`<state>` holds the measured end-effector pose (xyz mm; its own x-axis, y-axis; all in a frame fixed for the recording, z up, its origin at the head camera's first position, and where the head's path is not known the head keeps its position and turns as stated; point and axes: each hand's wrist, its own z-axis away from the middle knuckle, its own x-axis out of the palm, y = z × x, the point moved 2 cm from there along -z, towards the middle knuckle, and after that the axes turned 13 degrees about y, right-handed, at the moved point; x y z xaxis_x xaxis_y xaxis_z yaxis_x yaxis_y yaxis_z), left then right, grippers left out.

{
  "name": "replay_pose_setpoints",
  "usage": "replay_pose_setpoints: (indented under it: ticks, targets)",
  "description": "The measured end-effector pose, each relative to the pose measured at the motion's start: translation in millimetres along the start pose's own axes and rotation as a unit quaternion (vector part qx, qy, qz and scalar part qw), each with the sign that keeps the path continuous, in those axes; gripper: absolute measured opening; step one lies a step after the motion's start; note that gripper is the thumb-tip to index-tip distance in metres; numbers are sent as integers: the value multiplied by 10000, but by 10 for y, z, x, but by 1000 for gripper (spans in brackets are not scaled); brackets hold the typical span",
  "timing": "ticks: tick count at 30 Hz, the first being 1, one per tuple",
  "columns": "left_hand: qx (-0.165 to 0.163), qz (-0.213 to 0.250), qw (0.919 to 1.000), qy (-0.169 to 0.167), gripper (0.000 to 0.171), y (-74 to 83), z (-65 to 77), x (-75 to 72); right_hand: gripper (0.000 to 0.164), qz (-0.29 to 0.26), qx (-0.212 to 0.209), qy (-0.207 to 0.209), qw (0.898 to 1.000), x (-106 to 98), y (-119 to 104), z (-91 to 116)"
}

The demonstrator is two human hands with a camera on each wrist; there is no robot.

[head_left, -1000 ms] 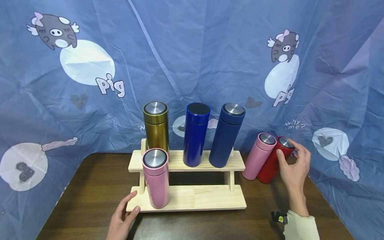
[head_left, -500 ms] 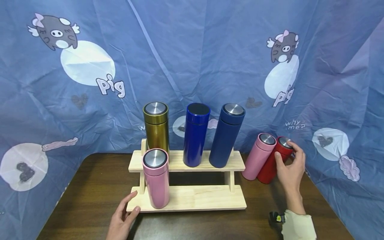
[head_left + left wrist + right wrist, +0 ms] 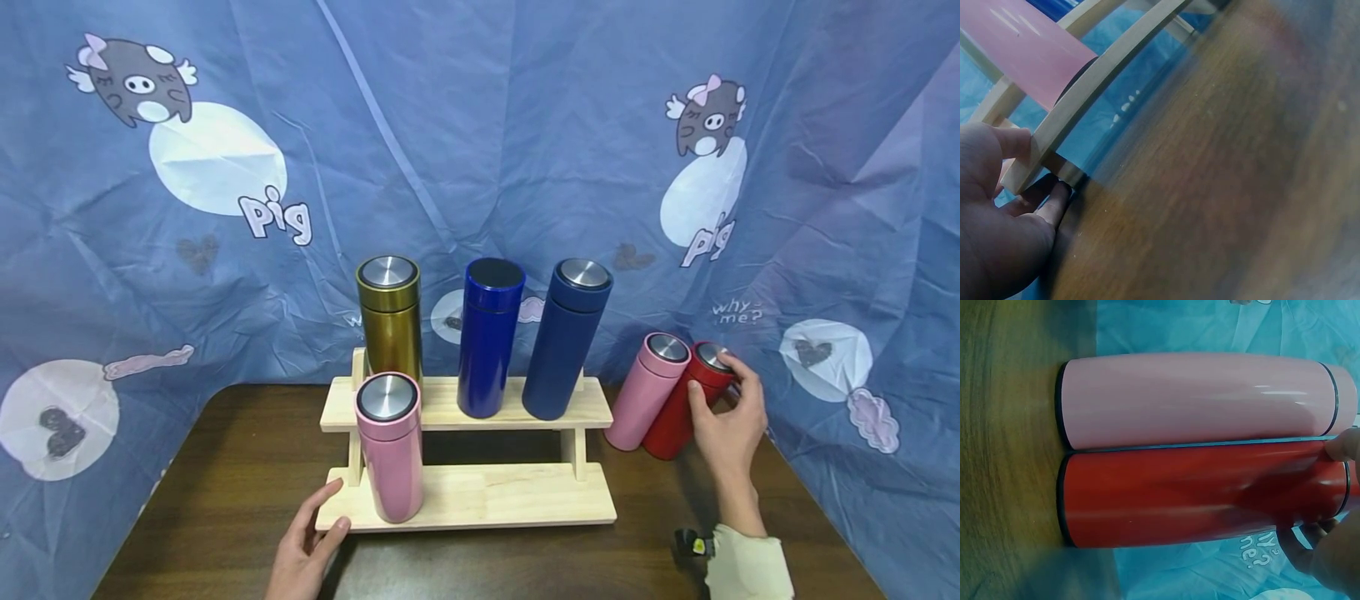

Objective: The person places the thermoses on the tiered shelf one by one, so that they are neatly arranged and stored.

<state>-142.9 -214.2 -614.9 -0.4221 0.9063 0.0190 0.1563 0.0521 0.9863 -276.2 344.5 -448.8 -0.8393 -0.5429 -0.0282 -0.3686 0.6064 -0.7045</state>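
Observation:
My right hand [image 3: 731, 429] grips a red thermos bottle [image 3: 670, 421] near its lid, thumb on the near side and fingers round the far side. In the right wrist view the red bottle [image 3: 1197, 494] stands right beside a pink thermos bottle [image 3: 1197, 397], its base on the table. With thumb and fingers, my left hand [image 3: 303, 542] holds the left end of the lower shelf of a two-tier wooden rack [image 3: 517, 496]. The left wrist view shows that hand [image 3: 997, 219] round the shelf's corner. Another pink thermos bottle [image 3: 393, 467] stands upright on this shelf.
On the rack's upper shelf stand a gold bottle [image 3: 392, 333], a glossy blue bottle [image 3: 491, 342] and a matte navy bottle [image 3: 566, 350]. A blue cloth [image 3: 480, 125] with pig prints hangs behind the dark wooden table [image 3: 225, 483].
My right hand has shifted slightly left, and its fingers and thumb have come in round the red thermos bottle. The left hand, the rack and the bottles stay where they were.

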Motion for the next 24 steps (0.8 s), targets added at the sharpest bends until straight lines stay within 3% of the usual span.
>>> replay_pose_setpoints:
  ticks: [1, 8, 11, 14, 21, 24]
  targets:
    - [3, 36, 10000, 32, 52, 69, 19, 17, 58, 54, -14, 26, 10000, -3, 5, -2]
    - [132, 66, 9999, 25, 53, 37, 8, 11, 56, 169, -73, 207, 9996, -20, -6, -7]
    - [186, 86, 9997, 108, 51, 280, 82, 69, 55, 143, -132, 265, 9995, -26, -9, -7]
    - [164, 56, 9998, 127, 49, 384, 112, 89, 54, 162, -156, 329, 9992, -35, -3, -13]
    - [521, 388, 9979, 34, 51, 135, 46, 36, 54, 129, -237, 388, 9989, -69, -23, -36]
    - [519, 366, 9980, 3, 51, 74, 28, 25, 55, 153, -227, 447, 9986, -92, -56, -61]
